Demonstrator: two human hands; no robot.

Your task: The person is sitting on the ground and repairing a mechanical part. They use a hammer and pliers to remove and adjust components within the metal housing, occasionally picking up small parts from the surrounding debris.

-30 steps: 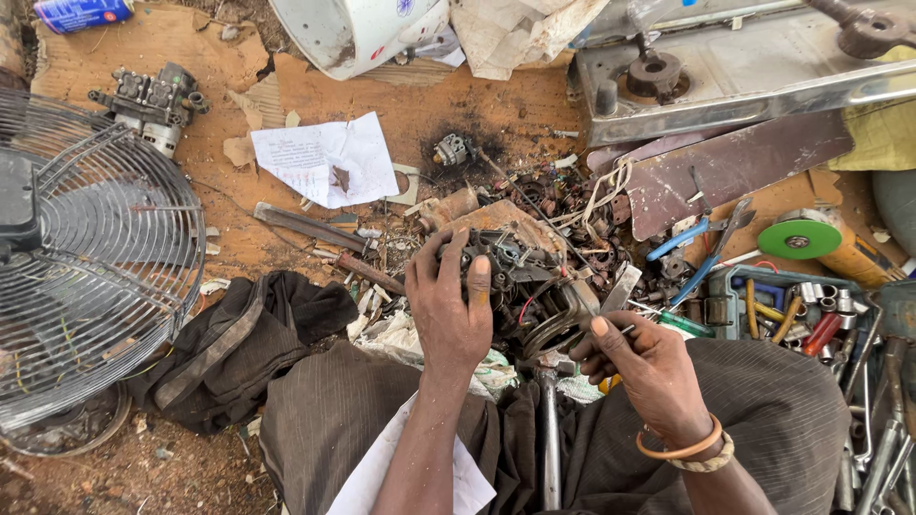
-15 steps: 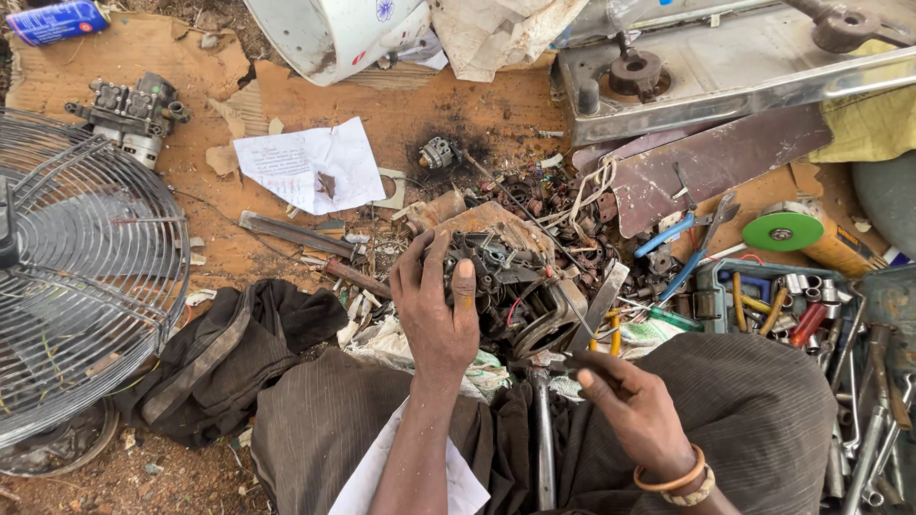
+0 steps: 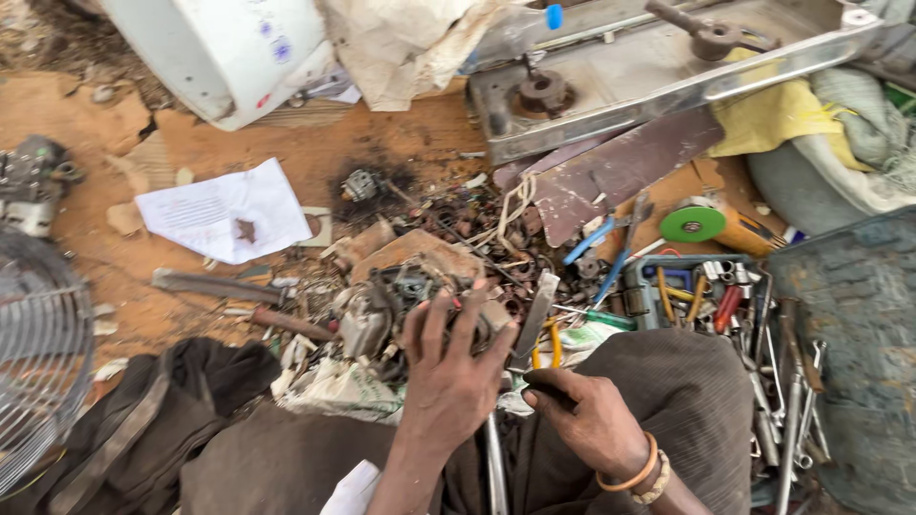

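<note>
Just in front of my left hand (image 3: 448, 377) sits the greasy motor part (image 3: 410, 305), and I press that hand down on it with the fingers spread, pinning rather than gripping. My right hand (image 3: 587, 420), a little to the right and nearer my lap, is closed around a dark tool handle (image 3: 549, 386); what its tip meets I cannot tell. To do this well, I judge I should hold the part steady under the left palm, keeping those fingers off the tool's line.
</note>
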